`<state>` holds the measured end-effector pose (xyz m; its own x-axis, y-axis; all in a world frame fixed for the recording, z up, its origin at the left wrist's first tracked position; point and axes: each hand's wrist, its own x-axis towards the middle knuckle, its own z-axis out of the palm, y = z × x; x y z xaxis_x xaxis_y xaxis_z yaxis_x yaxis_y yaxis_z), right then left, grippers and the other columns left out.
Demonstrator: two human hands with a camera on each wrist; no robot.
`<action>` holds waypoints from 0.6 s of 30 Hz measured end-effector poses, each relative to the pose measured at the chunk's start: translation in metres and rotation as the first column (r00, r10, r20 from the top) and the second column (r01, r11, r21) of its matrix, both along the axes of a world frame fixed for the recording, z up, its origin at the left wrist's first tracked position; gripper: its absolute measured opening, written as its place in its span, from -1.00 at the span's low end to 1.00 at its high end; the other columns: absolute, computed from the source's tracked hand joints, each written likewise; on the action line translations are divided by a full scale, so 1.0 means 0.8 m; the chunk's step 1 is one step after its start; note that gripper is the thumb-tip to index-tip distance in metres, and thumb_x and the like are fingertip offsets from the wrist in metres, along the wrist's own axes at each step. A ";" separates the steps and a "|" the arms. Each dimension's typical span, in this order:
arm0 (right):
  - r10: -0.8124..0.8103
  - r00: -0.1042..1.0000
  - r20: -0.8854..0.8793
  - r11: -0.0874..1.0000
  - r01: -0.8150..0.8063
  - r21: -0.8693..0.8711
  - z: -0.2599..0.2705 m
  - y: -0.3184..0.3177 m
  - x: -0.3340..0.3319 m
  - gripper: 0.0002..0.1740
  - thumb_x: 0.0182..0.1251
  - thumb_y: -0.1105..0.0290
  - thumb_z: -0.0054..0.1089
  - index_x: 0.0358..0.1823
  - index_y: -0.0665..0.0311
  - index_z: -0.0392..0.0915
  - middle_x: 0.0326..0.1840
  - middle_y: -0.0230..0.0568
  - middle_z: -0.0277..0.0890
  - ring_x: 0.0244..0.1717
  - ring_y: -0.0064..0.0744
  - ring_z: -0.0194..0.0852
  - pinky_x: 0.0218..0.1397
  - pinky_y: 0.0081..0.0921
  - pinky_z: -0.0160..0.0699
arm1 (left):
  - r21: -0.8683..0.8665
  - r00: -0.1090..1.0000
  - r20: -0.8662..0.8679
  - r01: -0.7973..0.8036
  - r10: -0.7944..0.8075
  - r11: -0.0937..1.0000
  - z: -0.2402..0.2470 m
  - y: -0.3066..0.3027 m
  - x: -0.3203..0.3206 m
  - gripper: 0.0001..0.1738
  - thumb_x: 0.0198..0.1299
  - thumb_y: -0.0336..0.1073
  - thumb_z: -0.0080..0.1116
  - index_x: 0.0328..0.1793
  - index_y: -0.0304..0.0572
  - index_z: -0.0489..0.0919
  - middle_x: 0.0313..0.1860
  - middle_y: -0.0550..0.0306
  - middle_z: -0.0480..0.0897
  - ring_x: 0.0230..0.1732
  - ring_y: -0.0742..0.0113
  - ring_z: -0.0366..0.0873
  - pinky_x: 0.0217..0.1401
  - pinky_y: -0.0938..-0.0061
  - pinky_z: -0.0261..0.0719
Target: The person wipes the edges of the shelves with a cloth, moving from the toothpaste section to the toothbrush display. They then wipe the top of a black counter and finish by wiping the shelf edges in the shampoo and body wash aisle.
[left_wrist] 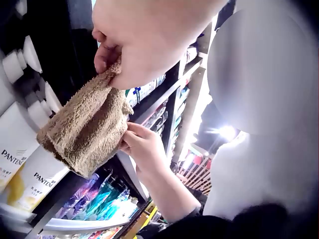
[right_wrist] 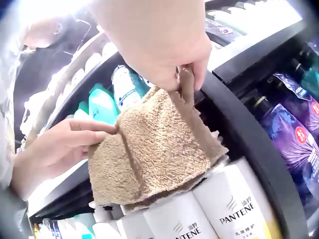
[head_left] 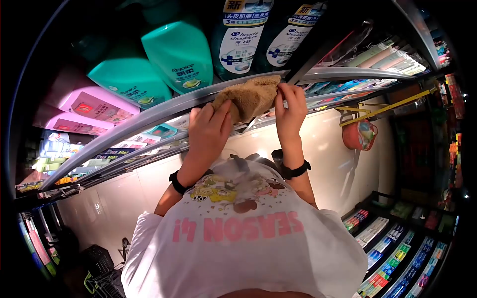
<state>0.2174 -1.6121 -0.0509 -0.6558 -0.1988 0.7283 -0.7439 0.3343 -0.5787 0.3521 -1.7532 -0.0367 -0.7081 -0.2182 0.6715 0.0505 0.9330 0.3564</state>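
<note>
A brown terry cloth [head_left: 251, 98] hangs folded between my two hands, in front of the shelf edge. My left hand [head_left: 211, 128] pinches its left end between thumb and fingers. At the opposite upper corner, my right hand [head_left: 292, 111] grips the cloth the same way. The right wrist view shows the cloth [right_wrist: 154, 144] spread in a loose fold, its lower edge overlapping white Pantene bottles [right_wrist: 234, 204]. From the left wrist, the fuzzy cloth [left_wrist: 89, 124] droops below my left hand [left_wrist: 149, 45].
Green Rejoice bottles [head_left: 176, 59], pink bottles [head_left: 99, 107] and dark blue Head & Shoulders bottles [head_left: 241, 42] stand on the shelf beyond a curved grey edge [head_left: 124, 124]. A red basket [head_left: 358, 135] is at the right. Behind me are more stocked shelves [head_left: 392, 253] and a cart [head_left: 107, 285].
</note>
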 end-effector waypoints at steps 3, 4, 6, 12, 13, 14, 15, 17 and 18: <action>0.002 0.996 -0.090 0.989 0.011 0.146 0.002 0.005 0.002 -0.75 0.04 0.69 0.15 -0.20 0.36 0.54 -0.30 -0.14 0.42 -0.33 -0.24 0.43 -0.28 -0.48 0.43 | 0.002 1.000 0.026 -0.002 0.002 1.000 0.000 0.004 -0.004 -0.66 0.01 -0.45 0.19 -0.02 -0.26 0.56 -0.41 0.07 0.37 -0.43 0.12 0.32 -0.30 0.33 0.30; 0.034 0.998 -0.052 0.990 -0.027 0.136 0.000 0.005 0.003 -0.72 0.02 0.69 0.15 -0.18 0.35 0.55 -0.28 -0.12 0.42 -0.30 -0.20 0.42 -0.26 -0.46 0.43 | 0.005 1.000 0.029 -0.002 0.002 1.000 0.001 0.006 -0.005 -0.66 0.01 -0.45 0.19 -0.02 -0.26 0.56 -0.41 0.07 0.37 -0.43 0.12 0.32 -0.30 0.33 0.30; 0.069 0.997 -0.014 0.990 -0.067 0.126 -0.001 0.005 0.004 -0.70 0.01 0.70 0.14 -0.16 0.35 0.55 -0.26 -0.11 0.41 -0.27 -0.17 0.42 -0.24 -0.44 0.44 | 0.000 0.997 0.071 -0.023 0.023 1.000 0.003 0.010 -0.006 -0.65 0.01 -0.45 0.20 -0.01 -0.27 0.55 -0.38 0.05 0.38 -0.41 0.10 0.33 -0.28 0.32 0.31; -0.017 0.998 -0.054 0.945 0.034 0.325 0.018 0.017 -0.002 -0.61 0.01 0.69 0.15 -0.06 0.31 0.53 -0.24 -0.06 0.40 -0.26 -0.07 0.42 -0.22 -0.37 0.44 | -0.051 0.998 0.070 0.004 0.000 0.999 0.002 0.023 -0.026 -0.62 0.01 -0.47 0.15 0.04 -0.26 0.53 -0.34 0.05 0.41 -0.35 0.08 0.37 -0.25 0.30 0.34; -0.036 0.999 -0.040 0.947 0.047 0.318 0.019 0.021 -0.005 -0.61 0.01 0.69 0.15 -0.06 0.31 0.53 -0.26 -0.06 0.40 -0.25 -0.07 0.42 -0.21 -0.38 0.44 | -0.052 0.997 0.071 0.002 0.001 0.999 0.002 0.025 -0.030 -0.62 0.01 -0.47 0.15 0.04 -0.26 0.53 -0.34 0.05 0.41 -0.35 0.08 0.37 -0.25 0.30 0.34; -0.032 0.999 -0.040 0.947 0.043 0.319 0.020 0.022 -0.003 -0.61 0.01 0.69 0.15 -0.06 0.31 0.53 -0.26 -0.06 0.40 -0.25 -0.07 0.42 -0.21 -0.38 0.44 | -0.068 0.996 0.081 0.025 -0.019 0.997 0.001 0.026 -0.033 -0.61 0.00 -0.48 0.14 0.04 -0.25 0.53 -0.33 0.05 0.42 -0.34 0.08 0.37 -0.25 0.29 0.35; -0.059 0.998 -0.024 0.935 0.063 0.349 0.022 0.023 -0.001 -0.61 0.01 0.69 0.14 -0.05 0.32 0.52 -0.26 -0.07 0.40 -0.25 -0.08 0.42 -0.21 -0.38 0.44 | -0.083 0.995 0.091 0.045 -0.037 0.996 0.000 0.027 -0.034 -0.60 -0.01 -0.49 0.12 0.05 -0.24 0.53 -0.31 0.05 0.43 -0.32 0.08 0.38 -0.25 0.28 0.35; -0.037 0.999 -0.032 0.939 0.046 0.341 0.020 0.021 0.002 -0.60 -0.01 0.68 0.15 -0.06 0.34 0.51 -0.27 -0.08 0.40 -0.25 -0.08 0.41 -0.21 -0.35 0.43 | -0.080 0.996 0.088 0.033 -0.025 0.996 -0.002 0.024 -0.033 -0.60 -0.02 -0.48 0.13 0.04 -0.23 0.53 -0.29 0.04 0.45 -0.32 0.09 0.39 -0.25 0.29 0.35; -0.033 0.999 -0.030 0.940 0.042 0.339 0.019 0.018 0.005 -0.60 -0.01 0.68 0.15 -0.06 0.34 0.51 -0.27 -0.08 0.40 -0.25 -0.08 0.41 -0.21 -0.35 0.43 | -0.077 0.996 0.085 0.029 -0.022 0.997 -0.002 0.022 -0.031 -0.60 -0.04 -0.48 0.14 0.02 -0.22 0.54 -0.27 0.04 0.46 -0.32 0.10 0.39 -0.25 0.29 0.35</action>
